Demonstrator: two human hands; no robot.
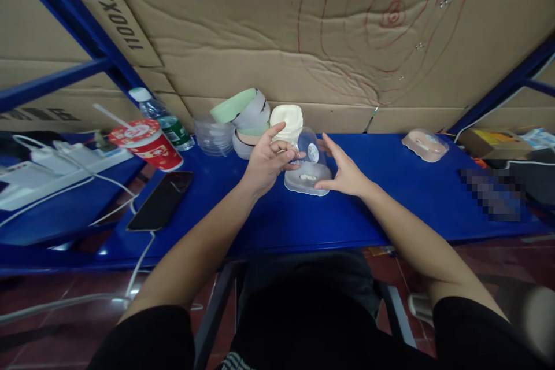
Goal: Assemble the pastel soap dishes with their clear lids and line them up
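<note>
A small pale grey bowl with a whitish piece in it sits on the blue table in front of me. A clear plastic dome lid with a round white sticker is tilted up over its far side. My left hand has its thumb and fingertips closed at the lid's left edge, index finger raised. On the other side my right hand is spread, its thumb against the bowl's right rim and its fingers apart behind. Where the lid meets the bowl is partly hidden by my left fingers.
Behind stand cream bowls, stacked green and grey bowls and clear lids. To the left are a red cup, a bottle, a phone and a power strip. A lidded pink bowl lies right.
</note>
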